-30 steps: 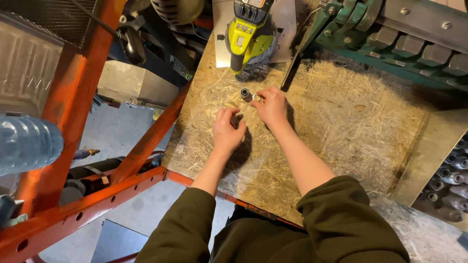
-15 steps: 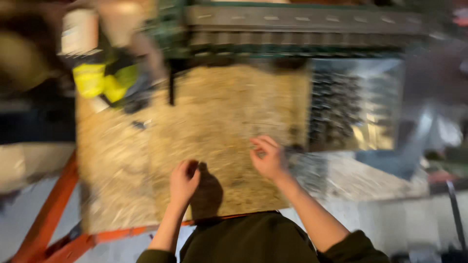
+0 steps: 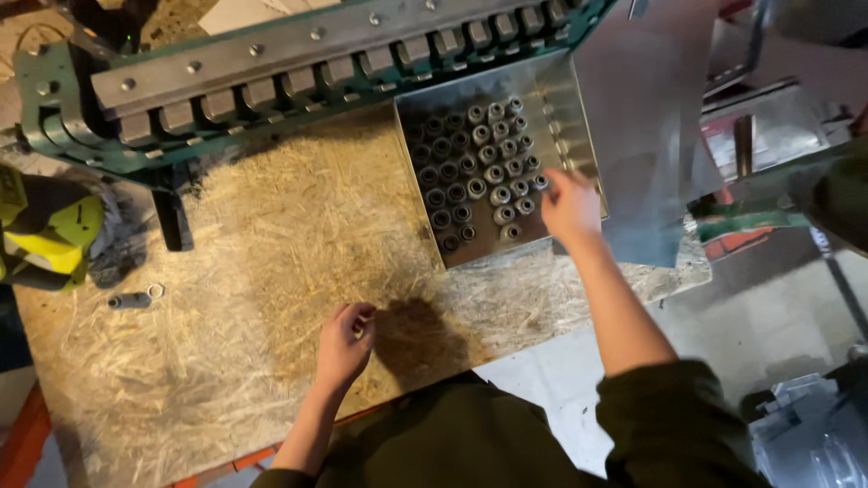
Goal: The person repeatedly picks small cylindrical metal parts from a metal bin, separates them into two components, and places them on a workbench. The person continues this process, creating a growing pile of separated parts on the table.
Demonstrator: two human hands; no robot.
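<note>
My right hand point(image 3: 570, 206) reaches over the right side of a metal tray point(image 3: 568, 108) that holds several upright metal sleeves point(image 3: 479, 167); its fingertips touch the sleeves at the tray's right edge. My left hand point(image 3: 344, 343) rests on the chipboard worktop point(image 3: 271, 262) near its front edge, fingers curled, and whether they hold something small I cannot tell. A short metal sleeve and a ring point(image 3: 136, 297) lie on the board at the left.
A green metal bending machine point(image 3: 298, 63) with a row of clamp fingers spans the back of the board. A yellow power tool point(image 3: 45, 230) lies at the left edge. Sheet metal point(image 3: 646, 136) stands right of the tray. Floor shows beyond the front right corner.
The view has swung to the right. My right hand left the small sleeve near the yellow tool and moved right to the tray of sleeves. My left hand stayed on the board.
</note>
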